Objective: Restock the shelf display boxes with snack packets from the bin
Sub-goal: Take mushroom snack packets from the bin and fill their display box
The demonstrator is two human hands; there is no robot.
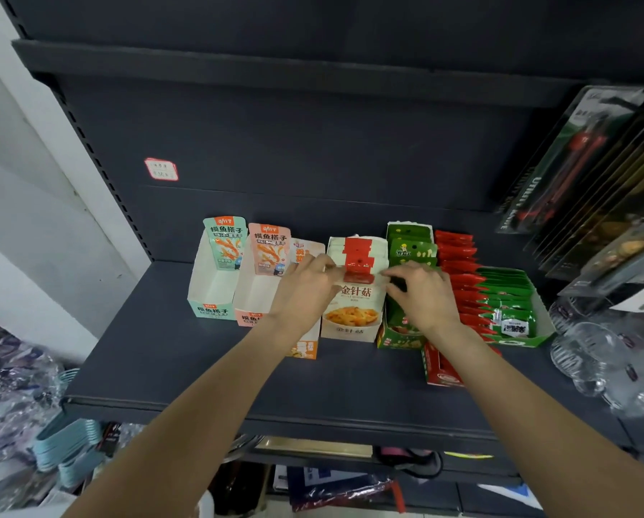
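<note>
Both hands, left hand (305, 289) and right hand (421, 293), pinch glossy flat packets (356, 293) in white cardboard box (350, 330).

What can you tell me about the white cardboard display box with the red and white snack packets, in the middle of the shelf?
The white cardboard display box stands upright on the dark grey shelf, between an orange and white box and a green box. Its low front wall bears grey print. A row of white packets with red tops fills it; the front one shows a picture of yellow food. The left hand and the right hand both touch the front packets.
</note>
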